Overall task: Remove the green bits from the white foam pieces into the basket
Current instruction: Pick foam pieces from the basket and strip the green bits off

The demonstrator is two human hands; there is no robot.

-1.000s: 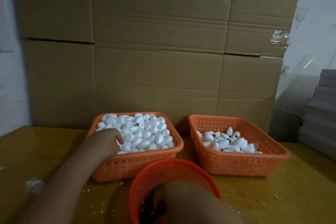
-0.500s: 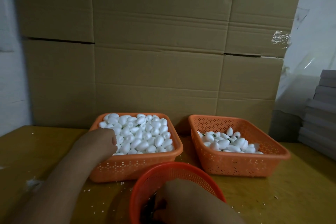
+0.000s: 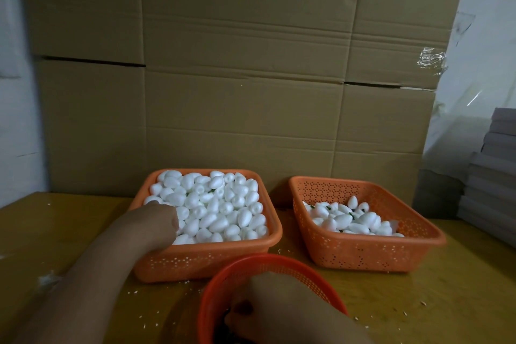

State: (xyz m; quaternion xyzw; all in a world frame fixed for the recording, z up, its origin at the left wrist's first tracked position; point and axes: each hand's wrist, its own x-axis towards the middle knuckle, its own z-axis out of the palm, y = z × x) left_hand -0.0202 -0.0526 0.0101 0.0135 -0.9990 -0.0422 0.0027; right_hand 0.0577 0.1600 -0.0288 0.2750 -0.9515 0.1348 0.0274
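Two orange rectangular baskets stand on the wooden table. The left basket (image 3: 212, 255) is heaped with white egg-shaped foam pieces (image 3: 220, 204). The right basket (image 3: 363, 254) holds a shallower layer of foam pieces (image 3: 349, 219), a few showing green bits. A round red basket (image 3: 212, 296) sits nearest me at the bottom edge. My left hand (image 3: 156, 225) rests in the near left corner of the left basket, its fingers curled down among the foam and hidden. My right hand (image 3: 279, 307) reaches into the red basket with its fingers closed; what they hold is hidden.
A wall of stacked cardboard boxes (image 3: 245, 86) rises right behind the baskets. Grey flat boards (image 3: 494, 176) are piled at the right edge. White foam crumbs (image 3: 47, 278) are scattered over the table around the baskets.
My left hand has pressed deeper into the near left corner of the left basket. My right hand stays inside the red basket. The view has tilted slightly.
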